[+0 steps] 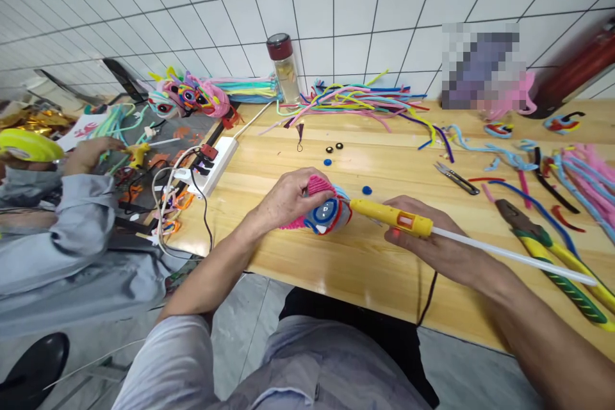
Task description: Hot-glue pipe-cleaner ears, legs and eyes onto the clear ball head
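Observation:
My left hand (293, 197) is closed around a pink pipe-cleaner figure (318, 187) with a large blue-and-grey round eye (325, 210) and red and blue trim. In my right hand (423, 230) is a yellow hot glue gun (389, 213), a long white glue stick (509, 253) coming out of its back end. The gun's nozzle points left, at the figure's right side; whether it touches cannot be told. Just beyond the hands lie two blue discs (367, 190) and two small black rings (339, 146).
A white power strip (216, 163) with cords is at left, near another person's arm (86, 186). A glass bottle (286, 73) and pipe cleaners (355, 101) stand along the wall. Snips (456, 178) and green-yellow pliers (542, 250) lie at right.

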The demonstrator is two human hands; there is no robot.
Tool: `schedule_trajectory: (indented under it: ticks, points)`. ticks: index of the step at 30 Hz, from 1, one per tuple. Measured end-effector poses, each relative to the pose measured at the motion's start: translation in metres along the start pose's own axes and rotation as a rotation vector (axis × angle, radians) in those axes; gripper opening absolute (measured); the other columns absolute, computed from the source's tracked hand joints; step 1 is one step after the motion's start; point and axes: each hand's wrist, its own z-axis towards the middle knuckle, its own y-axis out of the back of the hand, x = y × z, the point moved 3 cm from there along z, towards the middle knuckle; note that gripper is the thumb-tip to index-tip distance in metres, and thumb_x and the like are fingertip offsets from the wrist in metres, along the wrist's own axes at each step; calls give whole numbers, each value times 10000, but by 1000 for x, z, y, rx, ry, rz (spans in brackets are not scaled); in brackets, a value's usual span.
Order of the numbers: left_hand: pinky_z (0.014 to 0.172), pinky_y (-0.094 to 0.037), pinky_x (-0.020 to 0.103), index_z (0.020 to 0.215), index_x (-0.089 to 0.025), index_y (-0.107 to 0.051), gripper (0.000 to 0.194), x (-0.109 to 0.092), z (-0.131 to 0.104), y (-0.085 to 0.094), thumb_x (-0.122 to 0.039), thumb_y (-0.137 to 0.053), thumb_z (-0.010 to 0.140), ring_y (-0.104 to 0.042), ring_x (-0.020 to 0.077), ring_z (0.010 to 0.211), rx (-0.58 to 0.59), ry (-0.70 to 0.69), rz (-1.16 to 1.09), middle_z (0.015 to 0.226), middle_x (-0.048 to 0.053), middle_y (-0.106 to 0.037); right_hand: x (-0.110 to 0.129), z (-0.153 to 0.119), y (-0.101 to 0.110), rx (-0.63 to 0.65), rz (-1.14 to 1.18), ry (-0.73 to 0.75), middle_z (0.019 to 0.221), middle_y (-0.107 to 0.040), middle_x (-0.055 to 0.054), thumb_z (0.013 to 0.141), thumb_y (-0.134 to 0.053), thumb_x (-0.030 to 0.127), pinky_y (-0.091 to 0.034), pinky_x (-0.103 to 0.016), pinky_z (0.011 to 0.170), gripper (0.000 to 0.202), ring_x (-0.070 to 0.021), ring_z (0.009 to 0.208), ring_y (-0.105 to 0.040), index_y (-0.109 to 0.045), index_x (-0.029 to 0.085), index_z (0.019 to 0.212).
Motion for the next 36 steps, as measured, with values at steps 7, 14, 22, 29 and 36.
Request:
schedule_trajectory:
  ticks: [7,14,22,29,36]
  points:
    - [1053,-564,428,1223,-170,-714,325,5,-13,-13,-424,-604,1052,-717,269,1219,60,116,-106,1428,152,-717,-15,-6,-7,-2,47,-64,726,-577,14,1000,-614,508,-410,-304,581,309,-166,630,-533,-565,254,831]
    - [1088,-548,445,1275,-177,-658,351,-1,-16,-15,-438,-516,1088,-683,285,1274,199,62,-170,1481,162,-662,-15,-10,-8,1,47,-72,733,-606,14,994,-615,502,-434,-301,614,286,-170,647,-565,-586,251,859]
    - [1097,-535,444,1293,-194,-628,329,-6,-16,-13,-434,-536,1088,-659,279,1298,265,88,-181,1508,158,-630,-12,-13,-9,21,79,-68,745,-635,15,976,-631,458,-449,-293,626,224,-168,656,-583,-627,251,892]
    - [1138,-527,472,1341,-210,-609,371,-9,-17,-12,-475,-518,1097,-642,289,1345,307,104,-154,1572,152,-590,-13,-13,-11,21,72,-20,766,-654,13,986,-630,431,-458,-288,632,201,-162,662,-597,-625,249,901]
    - [1208,-495,491,1432,-228,-608,426,-12,-14,-10,-481,-501,1106,-636,285,1377,359,112,-83,1599,135,-583,-15,-14,-10,34,7,58,833,-711,-9,1015,-607,409,-477,-271,632,185,-157,680,-644,-648,243,947]
